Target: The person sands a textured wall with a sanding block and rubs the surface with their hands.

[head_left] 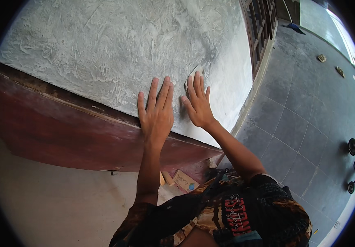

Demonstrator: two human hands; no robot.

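A wall with rough grey-white plaster (109,49) fills the upper middle of the view. My left hand (158,109) lies against it with fingers spread, beside the dark door frame edge (81,103), and nothing shows in it. Right of it, the fingers of my right hand (198,102) press a flat pale piece, perhaps sandpaper (198,68), against the plaster. Most of that piece is hidden under the fingers, so its kind cannot be told. The plaster looks smoother and whiter to the right of my right hand.
A reddish-brown wooden door (72,139) borders the plaster below. Under my arms are a cardboard box (186,181) and wood pieces (167,178). On the right, grey floor tiles (291,132) bear a pair of sandals (321,58) and a wheeled object (353,146). A dark window grille (257,31) adjoins the wall.
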